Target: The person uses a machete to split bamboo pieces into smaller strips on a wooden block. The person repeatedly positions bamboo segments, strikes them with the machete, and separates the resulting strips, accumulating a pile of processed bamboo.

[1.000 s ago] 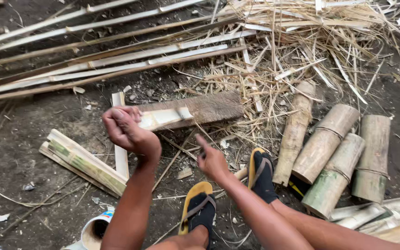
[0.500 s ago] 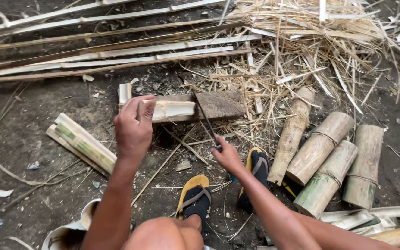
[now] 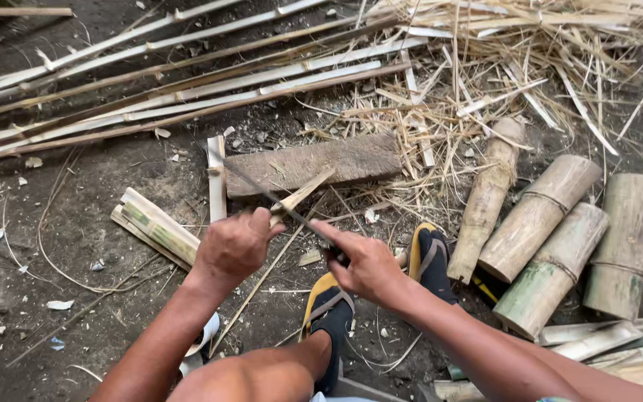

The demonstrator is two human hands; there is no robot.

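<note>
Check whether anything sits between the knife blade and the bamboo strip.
Nothing visible does. The knife in the right hand already lies across the bamboo strip, which the left hand grips.

I see no packages, labels, signs or screens anywhere in front of me.
</note>
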